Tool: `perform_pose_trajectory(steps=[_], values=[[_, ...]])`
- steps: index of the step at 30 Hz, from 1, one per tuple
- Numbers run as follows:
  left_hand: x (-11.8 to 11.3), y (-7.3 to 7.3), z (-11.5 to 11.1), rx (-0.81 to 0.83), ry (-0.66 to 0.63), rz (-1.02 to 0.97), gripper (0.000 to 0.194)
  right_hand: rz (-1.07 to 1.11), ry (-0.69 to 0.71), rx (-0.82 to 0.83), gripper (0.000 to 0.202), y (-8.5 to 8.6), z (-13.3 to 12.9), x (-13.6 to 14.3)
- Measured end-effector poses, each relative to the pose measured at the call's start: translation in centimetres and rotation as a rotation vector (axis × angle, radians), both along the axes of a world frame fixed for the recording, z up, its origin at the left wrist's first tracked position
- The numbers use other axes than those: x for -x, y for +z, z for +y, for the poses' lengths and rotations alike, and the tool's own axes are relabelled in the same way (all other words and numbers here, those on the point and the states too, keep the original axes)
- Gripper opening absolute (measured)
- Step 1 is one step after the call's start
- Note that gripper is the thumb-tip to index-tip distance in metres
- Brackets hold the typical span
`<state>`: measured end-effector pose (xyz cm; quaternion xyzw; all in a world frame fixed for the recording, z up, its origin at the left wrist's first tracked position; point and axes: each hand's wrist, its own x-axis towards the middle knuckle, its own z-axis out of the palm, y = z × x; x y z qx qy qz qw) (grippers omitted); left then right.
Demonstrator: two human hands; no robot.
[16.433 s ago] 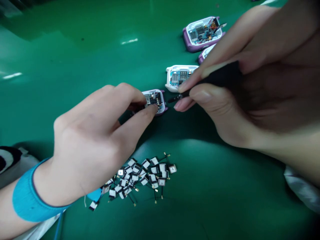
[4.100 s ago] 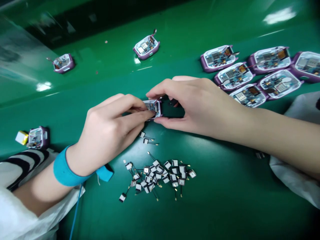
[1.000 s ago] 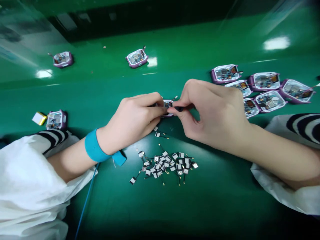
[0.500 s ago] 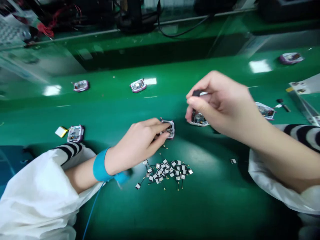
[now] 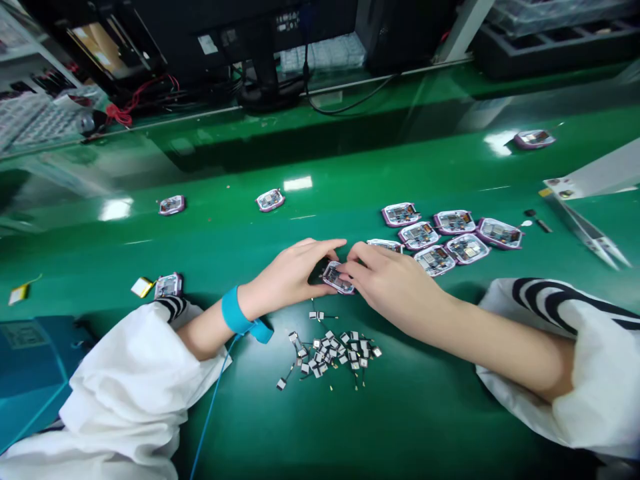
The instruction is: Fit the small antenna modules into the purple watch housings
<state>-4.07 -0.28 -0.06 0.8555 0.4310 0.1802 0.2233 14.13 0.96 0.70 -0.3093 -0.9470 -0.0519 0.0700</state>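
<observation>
My left hand (image 5: 290, 273), with a teal wrist strap (image 5: 235, 312), grips a small purple-rimmed device housing (image 5: 340, 276) between thumb and fingers. Inside the housing a circuit board shows. My right hand (image 5: 395, 277) is closed, its thumb and forefinger pinched together over the board at the housing's right side. Whatever sits between those fingertips is hidden. Just below the hands lies a loose pile of small antenna-like parts (image 5: 325, 353), each a pale square with a short black lead. Two more such parts (image 5: 317, 315) lie right under the housing.
Several similar open housings (image 5: 419, 236) are grouped beyond my right hand. Others lie apart, one (image 5: 169, 285) by a yellow-edged battery (image 5: 142, 287). Tweezers (image 5: 595, 233) rest at the right. A monitor stand (image 5: 265, 80) and cables are at the back; a blue bin (image 5: 35, 373) stands left.
My right hand has come down and left from above the grouped housings to the housing in my left hand. My left hand's fingers have spread around that housing's edges. The camera view has shifted.
</observation>
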Motion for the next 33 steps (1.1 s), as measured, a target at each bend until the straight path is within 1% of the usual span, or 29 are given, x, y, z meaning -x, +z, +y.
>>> perform_pose_trajectory(steps=[3,6,9,12,15,18,21,23,25,27,31,33], values=[[-0.6,0.3,-0.7,-0.013,0.077,-0.063,0.060,-0.005,0.020,-0.166,0.012,0.5,-0.5,0.0],[-1.1,0.6,-1.2,-0.019,0.138,-0.142,0.055,0.028,0.025,-0.273,0.016,1.0,-0.9,0.1],[-1.2,0.8,-1.5,0.008,0.152,-0.208,0.055,0.062,0.029,-0.348,0.019,1.4,-1.0,0.1],[-1.2,1.0,-1.5,0.059,0.145,-0.282,0.056,0.124,0.099,-0.407,0.020,1.6,-0.6,-0.2],[-1.1,1.2,-1.6,0.090,0.136,-0.315,0.058,0.177,0.165,-0.404,0.016,1.4,0.0,-0.5],[-1.1,1.2,-1.6,0.097,0.117,-0.305,0.062,0.233,0.163,-0.351,0.009,0.9,0.3,-0.5],[-1.2,1.2,-1.8,0.095,0.128,-0.303,0.062,0.317,0.145,-0.232,0.009,0.5,0.4,-0.4],[-1.3,1.2,-1.9,0.076,0.160,-0.337,0.060,0.397,0.129,-0.124,0.014,0.5,0.4,-0.4],[-1.4,1.2,-2.1,0.048,0.197,-0.372,0.058,0.441,0.120,-0.057,0.019,0.6,0.3,-0.5],[-1.5,1.1,-2.3,0.001,0.231,-0.377,0.056,0.426,0.118,-0.068,0.023,0.9,0.3,-0.6],[-1.6,0.9,-2.5,-0.099,0.264,-0.325,0.057,0.342,0.097,-0.233,0.017,1.2,0.3,-0.7],[-1.6,0.9,-2.6,-0.112,0.283,-0.347,0.057,0.369,0.081,-0.227,0.014,1.2,0.5,-0.7]])
